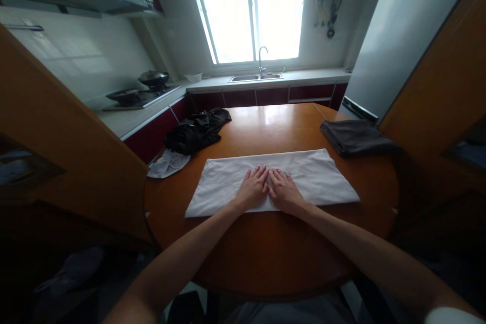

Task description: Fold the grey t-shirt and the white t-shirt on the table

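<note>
A white folded cloth [319, 177] lies as a wide, flat strip across the wooden table [273, 253], slightly wrinkled. My left hand [253, 188] rests palm down on its middle, fingers stretched out and pointing away from me. Beside it, my right hand [284, 190] lies flat on the same cloth, its fingers also extended. The two hands almost meet at the thumbs and index fingers. Neither holds anything; the fabric under the palms is hidden.
At the table's left edge sit a crumpled black garment [197, 130] and a thin whitish bag or cloth [169, 163]. A folded dark grey cloth [355, 136] lies on the right. Beyond are a sink [245, 78], stove [140, 97] and fridge [402, 35].
</note>
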Motion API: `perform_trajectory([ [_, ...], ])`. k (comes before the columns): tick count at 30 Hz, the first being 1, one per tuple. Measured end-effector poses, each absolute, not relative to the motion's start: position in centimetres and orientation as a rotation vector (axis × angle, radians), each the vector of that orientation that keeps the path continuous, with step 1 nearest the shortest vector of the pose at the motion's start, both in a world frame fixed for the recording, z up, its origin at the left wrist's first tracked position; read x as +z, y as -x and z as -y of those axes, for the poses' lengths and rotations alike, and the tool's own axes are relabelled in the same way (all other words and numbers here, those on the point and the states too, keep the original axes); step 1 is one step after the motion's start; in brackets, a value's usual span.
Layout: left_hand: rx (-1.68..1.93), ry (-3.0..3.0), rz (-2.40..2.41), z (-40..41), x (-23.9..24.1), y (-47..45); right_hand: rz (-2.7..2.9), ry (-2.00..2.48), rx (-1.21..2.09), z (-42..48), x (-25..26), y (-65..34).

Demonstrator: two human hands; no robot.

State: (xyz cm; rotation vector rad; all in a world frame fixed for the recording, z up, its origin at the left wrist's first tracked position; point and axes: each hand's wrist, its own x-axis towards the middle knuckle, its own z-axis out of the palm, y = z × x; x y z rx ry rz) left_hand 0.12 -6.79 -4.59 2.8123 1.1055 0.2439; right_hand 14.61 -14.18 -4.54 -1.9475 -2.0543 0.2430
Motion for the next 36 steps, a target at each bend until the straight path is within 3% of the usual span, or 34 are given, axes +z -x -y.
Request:
perform_trajectory([
  [15,0.187,-2.837,-1.091,5.3,-2.9,-2.5,1.923,2.142,0.157,12.4,-4.9,-17.2],
  [24,0.227,-2.813,-1.238,3.0,-4.9,-4.4,1.911,2.173,0.209,12.0,-4.3,-17.9],
  [36,0.153,-2.792,-1.263,2.7,-4.1,-4.4,1.504,2.529,0.184,10.6,-4.9,-32.6],
])
